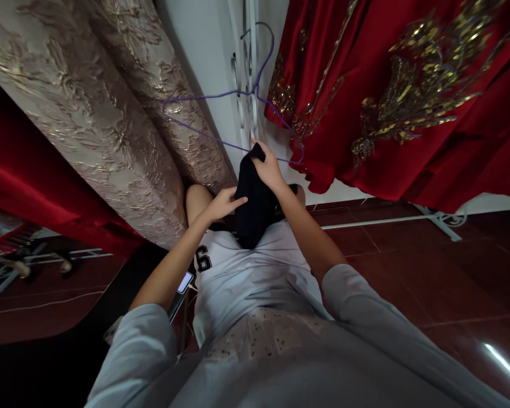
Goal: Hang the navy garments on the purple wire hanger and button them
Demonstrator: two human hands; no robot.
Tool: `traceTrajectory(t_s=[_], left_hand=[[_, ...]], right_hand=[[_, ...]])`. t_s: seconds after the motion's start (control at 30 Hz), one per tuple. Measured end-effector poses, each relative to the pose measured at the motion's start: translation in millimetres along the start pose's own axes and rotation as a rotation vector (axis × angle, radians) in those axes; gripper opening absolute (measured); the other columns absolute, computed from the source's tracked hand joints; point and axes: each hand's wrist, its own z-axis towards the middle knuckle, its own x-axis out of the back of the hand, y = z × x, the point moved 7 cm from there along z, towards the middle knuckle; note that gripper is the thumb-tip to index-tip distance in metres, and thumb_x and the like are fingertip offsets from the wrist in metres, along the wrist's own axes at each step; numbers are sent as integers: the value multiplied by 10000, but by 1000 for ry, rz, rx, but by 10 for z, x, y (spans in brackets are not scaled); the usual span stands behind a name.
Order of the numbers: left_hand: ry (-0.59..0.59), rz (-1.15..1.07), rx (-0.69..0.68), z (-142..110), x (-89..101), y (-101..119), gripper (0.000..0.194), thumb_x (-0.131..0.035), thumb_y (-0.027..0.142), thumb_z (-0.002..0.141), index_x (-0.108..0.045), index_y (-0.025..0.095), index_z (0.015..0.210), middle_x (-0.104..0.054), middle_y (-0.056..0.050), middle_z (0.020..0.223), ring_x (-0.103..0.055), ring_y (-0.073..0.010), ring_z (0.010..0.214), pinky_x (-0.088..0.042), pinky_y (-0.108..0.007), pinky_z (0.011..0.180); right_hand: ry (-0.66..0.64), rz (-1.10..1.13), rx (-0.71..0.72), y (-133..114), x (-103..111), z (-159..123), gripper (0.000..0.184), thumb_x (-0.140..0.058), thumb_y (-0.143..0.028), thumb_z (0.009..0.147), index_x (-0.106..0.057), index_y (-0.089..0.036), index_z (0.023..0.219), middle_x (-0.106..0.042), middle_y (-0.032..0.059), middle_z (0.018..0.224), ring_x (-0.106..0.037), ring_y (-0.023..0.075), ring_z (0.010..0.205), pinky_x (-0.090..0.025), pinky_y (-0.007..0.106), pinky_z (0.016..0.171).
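Observation:
A black garment [253, 207] hangs in front of me between both hands. My right hand [268, 168] pinches its top edge, up against the lower wire of a purple wire hanger [221, 95] that hangs on a white fitting on the wall. My left hand [223, 204] grips the garment's left side lower down, fingers closed on the cloth. A white shirt with a black number [238, 266] lies across my lap under the garment.
Gold patterned curtains [93, 113] hang at the left and a red dress with gold embroidery [408, 90] at the right. A phone [185, 281] rests by my left forearm. A white rack base [433, 218] crosses the dark red tiled floor [429, 283].

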Motion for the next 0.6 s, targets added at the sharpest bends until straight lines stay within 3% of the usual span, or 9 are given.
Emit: traceTrajectory(t_s=[0.07,0.13,0.23,0.3,0.4,0.47,0.53,0.6], left_hand=[[-86,71,4,-112,37,-15,504,-658,607,918,-678,113,1019,-709,-78,965,-655,-243,881,-534,-314,828],[-108,95,78,-234,142,-117,346,-760,471,866,-694,135,914,-708,-60,853,-663,-229,784,-529,-301,804],[10,60,217,-363,511,-276,212,-822,210,762,-631,175,677,-626,-24,632,-611,-199,607,-524,-281,747],[125,67,211,-354,845,-212,187,-761,113,755,-621,187,655,-638,-37,654,-630,-213,658,-529,-288,802],[353,67,22,-205,1347,240,122,-705,76,743,-683,194,769,-732,-70,917,-676,-266,981,-484,-334,1016],[492,-1,-109,-82,1572,631,113,-720,105,754,-677,205,785,-739,-58,1055,-636,-276,1158,-432,-360,1113],[490,-14,-214,52,1619,994,89,-723,154,793,-655,204,765,-723,-32,1178,-584,-262,1259,-386,-374,1169],[389,39,-259,149,1551,1232,112,-667,185,845,-637,188,736,-716,-25,1207,-582,-260,1259,-383,-396,1172]], right_hand=[[-47,39,-69,202,23,22,306,-526,-162,843,-721,-172,1078,-716,81,1179,-646,215,1184,-474,371,1122],[-16,41,-110,342,230,-1,194,-550,-205,851,-708,-173,960,-723,69,1028,-673,227,1051,-525,392,1041],[94,-11,-112,390,741,-43,68,-590,-185,811,-650,-187,841,-668,29,867,-651,212,914,-547,399,966],[66,-33,-98,328,989,-49,38,-612,-178,802,-639,-190,827,-639,11,826,-630,196,869,-544,398,958],[-3,-62,-100,185,1142,-49,41,-660,-224,824,-652,-185,818,-639,14,813,-622,194,845,-549,408,937],[14,-82,-102,102,1153,-58,84,-683,-255,835,-662,-177,810,-654,27,827,-632,204,851,-555,416,922],[32,-93,-109,69,1117,-75,115,-694,-281,844,-672,-173,812,-665,40,836,-644,215,857,-562,422,912],[34,-100,-113,86,1080,-87,140,-694,-309,852,-680,-172,823,-675,46,837,-655,226,860,-569,429,905]])
